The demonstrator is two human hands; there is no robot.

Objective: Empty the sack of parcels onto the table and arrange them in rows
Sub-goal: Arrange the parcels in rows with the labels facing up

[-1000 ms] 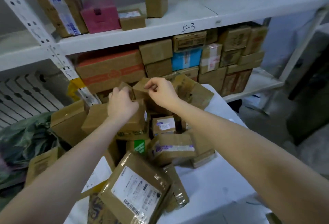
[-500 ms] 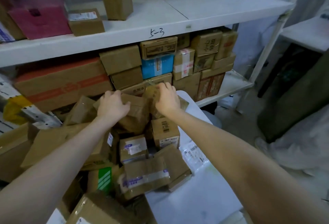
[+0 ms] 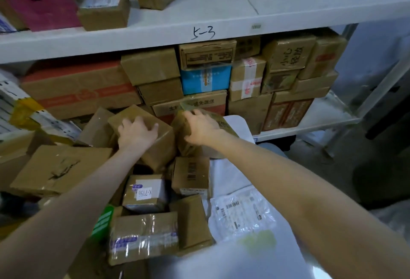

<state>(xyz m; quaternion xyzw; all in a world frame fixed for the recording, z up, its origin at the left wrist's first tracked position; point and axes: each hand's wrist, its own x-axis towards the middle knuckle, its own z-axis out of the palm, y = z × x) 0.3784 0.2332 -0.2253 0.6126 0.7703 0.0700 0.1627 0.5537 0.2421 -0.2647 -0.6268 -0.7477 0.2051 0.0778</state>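
Both hands have just settled at the far end of the table, the left hand with its grip curled over a brown box, the right hand clasping a taped parcel, probably starting a row there.

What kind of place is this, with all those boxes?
Probably a parcel depot's storeroom. There is a white shelf hand-marked "5-3", with taped cardboard boxes stacked beneath it. A heap of labelled parcels lies on the table.
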